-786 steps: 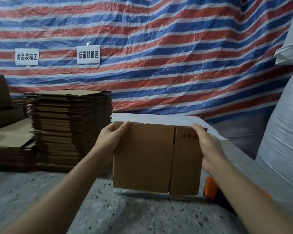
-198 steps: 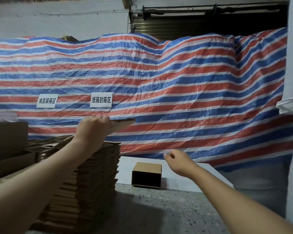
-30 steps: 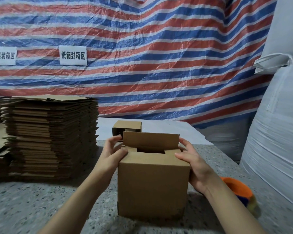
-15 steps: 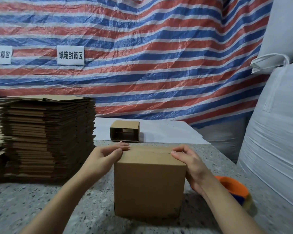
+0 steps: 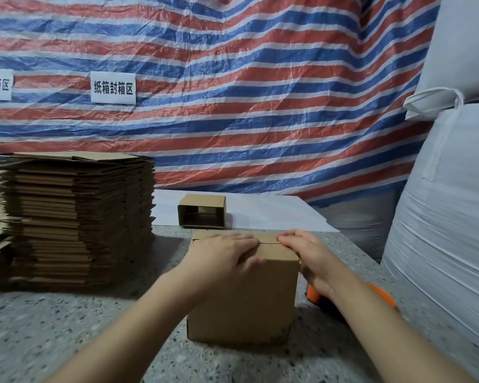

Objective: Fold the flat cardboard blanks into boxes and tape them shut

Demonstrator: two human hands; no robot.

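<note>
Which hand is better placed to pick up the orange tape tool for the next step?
Probably the right hand. The orange tape dispenser lies just under its wrist, right of the brown cardboard box. The left hand lies flat on the closed top flaps and can hold them down.

Bare speckled worktop [image 5: 67, 327] lies open in the left foreground. A tall stack of flat blanks [image 5: 78, 217] walls the left side; big white sacks [image 5: 448, 217] wall the right. A clear lane runs between the stack and the folded box [image 5: 241, 294]. An orange tape dispenser [image 5: 382, 294] blocks the gap beside the sacks.
</note>
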